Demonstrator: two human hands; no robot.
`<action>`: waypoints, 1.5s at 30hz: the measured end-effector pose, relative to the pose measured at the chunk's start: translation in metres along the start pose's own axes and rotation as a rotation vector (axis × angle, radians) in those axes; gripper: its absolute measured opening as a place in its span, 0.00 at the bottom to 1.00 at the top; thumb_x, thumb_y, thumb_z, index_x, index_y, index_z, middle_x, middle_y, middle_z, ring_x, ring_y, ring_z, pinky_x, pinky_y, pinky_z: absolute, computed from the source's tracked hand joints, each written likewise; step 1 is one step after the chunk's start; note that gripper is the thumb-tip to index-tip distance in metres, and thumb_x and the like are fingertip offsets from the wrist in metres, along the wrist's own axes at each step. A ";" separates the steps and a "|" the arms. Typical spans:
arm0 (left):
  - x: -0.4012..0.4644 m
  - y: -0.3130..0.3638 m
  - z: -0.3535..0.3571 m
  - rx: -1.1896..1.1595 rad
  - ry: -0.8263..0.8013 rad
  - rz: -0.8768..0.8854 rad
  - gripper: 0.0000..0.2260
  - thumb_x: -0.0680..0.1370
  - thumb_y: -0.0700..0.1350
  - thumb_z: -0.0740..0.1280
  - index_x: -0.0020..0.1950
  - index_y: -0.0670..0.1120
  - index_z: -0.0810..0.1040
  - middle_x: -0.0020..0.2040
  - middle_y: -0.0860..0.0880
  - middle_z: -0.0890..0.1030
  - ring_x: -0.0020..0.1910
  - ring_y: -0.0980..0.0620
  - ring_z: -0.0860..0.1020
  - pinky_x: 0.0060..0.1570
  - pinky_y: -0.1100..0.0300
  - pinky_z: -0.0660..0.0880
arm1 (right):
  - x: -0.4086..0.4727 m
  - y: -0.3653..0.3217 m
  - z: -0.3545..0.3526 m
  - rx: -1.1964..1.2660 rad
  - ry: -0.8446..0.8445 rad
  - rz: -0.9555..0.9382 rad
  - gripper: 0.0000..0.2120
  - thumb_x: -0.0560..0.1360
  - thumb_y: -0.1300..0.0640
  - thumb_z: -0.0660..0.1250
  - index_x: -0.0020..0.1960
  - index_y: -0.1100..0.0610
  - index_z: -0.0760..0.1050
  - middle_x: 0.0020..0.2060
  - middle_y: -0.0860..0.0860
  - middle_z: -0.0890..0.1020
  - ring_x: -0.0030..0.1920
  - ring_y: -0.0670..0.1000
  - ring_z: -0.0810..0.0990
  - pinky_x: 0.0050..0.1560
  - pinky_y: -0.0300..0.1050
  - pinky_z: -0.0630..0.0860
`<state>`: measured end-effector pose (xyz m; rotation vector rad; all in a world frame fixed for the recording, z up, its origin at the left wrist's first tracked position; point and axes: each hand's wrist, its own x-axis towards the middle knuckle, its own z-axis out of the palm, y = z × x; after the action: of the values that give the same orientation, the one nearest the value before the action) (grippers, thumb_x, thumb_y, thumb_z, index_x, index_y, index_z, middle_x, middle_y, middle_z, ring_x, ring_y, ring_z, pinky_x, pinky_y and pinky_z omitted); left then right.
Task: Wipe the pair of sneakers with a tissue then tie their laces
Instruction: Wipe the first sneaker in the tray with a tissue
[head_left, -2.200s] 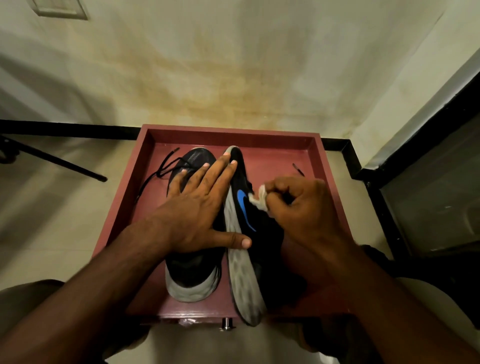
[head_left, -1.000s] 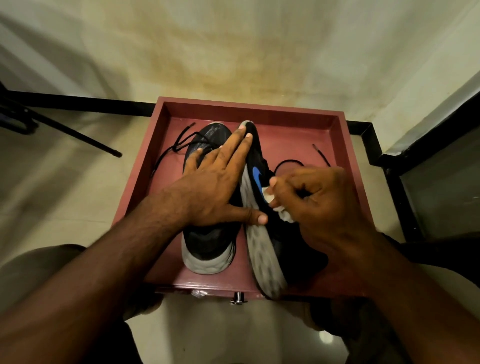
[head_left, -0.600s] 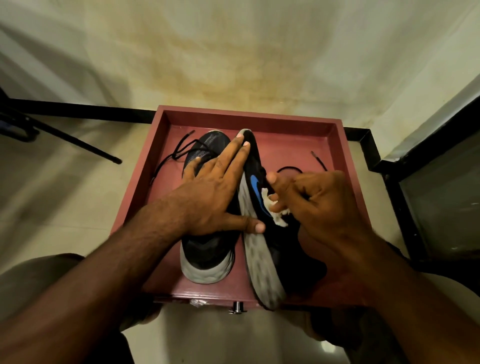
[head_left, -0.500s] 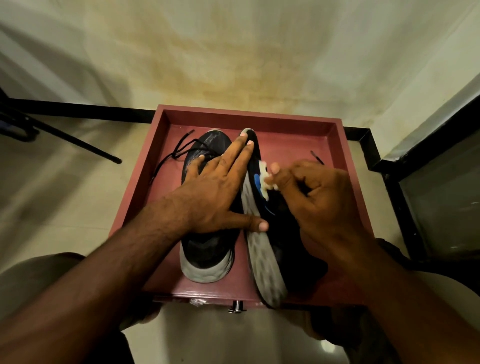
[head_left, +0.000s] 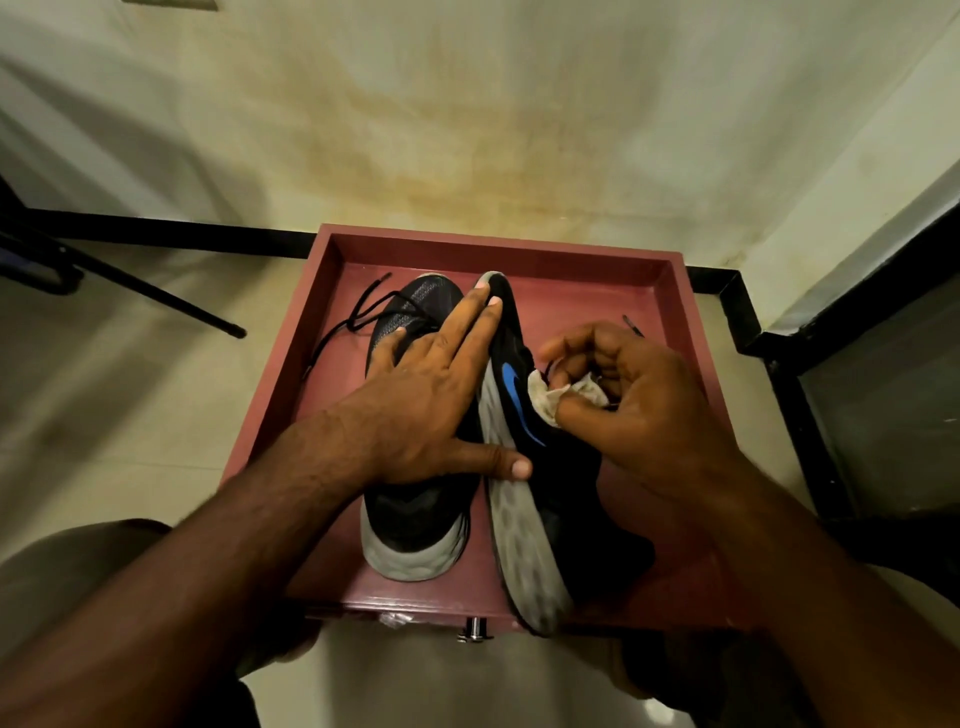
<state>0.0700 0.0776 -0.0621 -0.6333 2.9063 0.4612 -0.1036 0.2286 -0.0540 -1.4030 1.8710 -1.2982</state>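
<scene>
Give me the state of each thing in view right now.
Left hand: flat, fingers straight, pressing both sneakers.
Right hand: pinching the tissue.
Tissue: crumpled, against the right sneaker.
Right sneaker: tipped on its side.
Left sneaker: upright, laces untied.
Tray: holds both sneakers.

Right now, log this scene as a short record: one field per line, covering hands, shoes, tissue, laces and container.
left hand: laid flat, fingers straight, across both shoes, thumb on the tipped sneaker's sole
right hand: pinches the tissue against the tipped sneaker's side
upright sneaker: on its sole, left of the other, heel toward the camera
tipped sneaker: on its side, grey sole facing left, blue logo showing
laces: loose, untied, trailing on the tray floor
tray: red, holds both shoes
</scene>
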 end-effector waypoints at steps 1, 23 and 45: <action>0.000 0.000 0.000 -0.004 -0.002 -0.002 0.63 0.65 0.83 0.58 0.81 0.49 0.26 0.77 0.57 0.21 0.84 0.47 0.48 0.79 0.33 0.49 | 0.002 0.001 -0.001 -0.012 0.005 0.002 0.15 0.74 0.65 0.74 0.58 0.51 0.82 0.42 0.46 0.84 0.44 0.48 0.85 0.45 0.42 0.83; -0.002 0.000 0.000 0.012 -0.007 0.001 0.63 0.65 0.83 0.58 0.80 0.49 0.26 0.77 0.57 0.21 0.84 0.47 0.48 0.78 0.32 0.50 | -0.003 0.004 0.007 -0.234 0.044 -0.097 0.13 0.80 0.55 0.71 0.38 0.57 0.87 0.36 0.47 0.87 0.39 0.47 0.86 0.38 0.52 0.82; -0.002 0.000 0.002 0.012 0.003 0.011 0.63 0.65 0.84 0.55 0.81 0.50 0.26 0.77 0.57 0.21 0.84 0.47 0.49 0.78 0.31 0.50 | 0.002 0.006 0.008 -0.235 -0.062 0.039 0.13 0.80 0.51 0.72 0.40 0.55 0.87 0.37 0.42 0.87 0.40 0.38 0.85 0.40 0.36 0.80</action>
<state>0.0724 0.0789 -0.0634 -0.6170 2.9149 0.4437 -0.1010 0.2240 -0.0621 -1.4958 2.0508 -1.0306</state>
